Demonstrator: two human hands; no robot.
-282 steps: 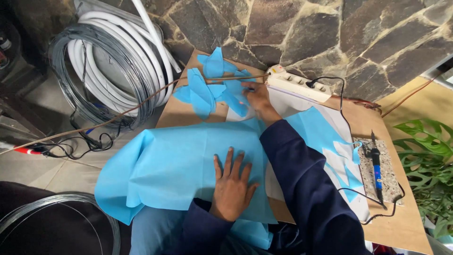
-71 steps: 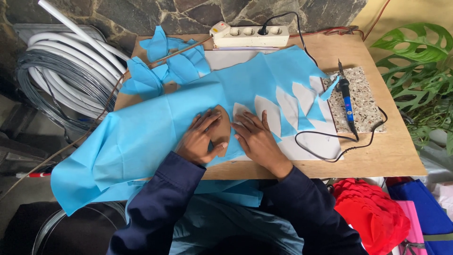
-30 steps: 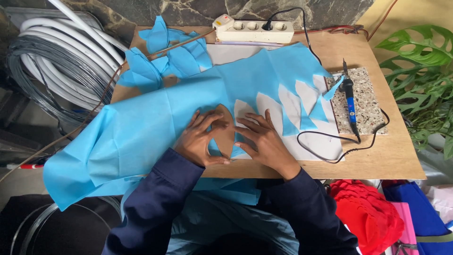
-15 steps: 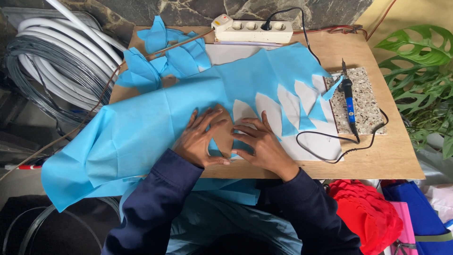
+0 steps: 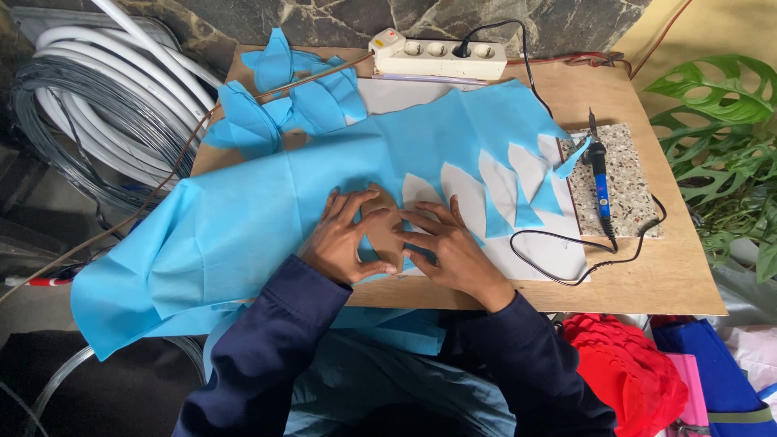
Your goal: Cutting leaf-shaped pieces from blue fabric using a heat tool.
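Blue cloth (image 5: pixel 243 218) lies spread flat across the wooden desk (image 5: pixel 672 275), and one end hangs off the desk's left edge. Both hands rest on it near the front edge of the desk. The left hand (image 5: pixel 352 239) lies flat with its fingers spread, pressing the cloth down. The right hand (image 5: pixel 445 247) lies just beside it, fingers also spread, and the two hands touch at the fingertips. Neither hand grips anything; they only press. Leaf-shaped holes (image 5: pixel 494 182) are cut in the cloth to the right of the hands, and white shows through them. Farther right, a blue soldering iron (image 5: pixel 599 174) lies on a speckled stone tile (image 5: pixel 619 194), with its black cord looping over the desk. At the back stands a white power strip (image 5: pixel 441 57), and cut blue cloth pieces (image 5: pixel 283 101) sit in a pile at the back left. White hose coils (image 5: pixel 89 105) lie left of the desk.
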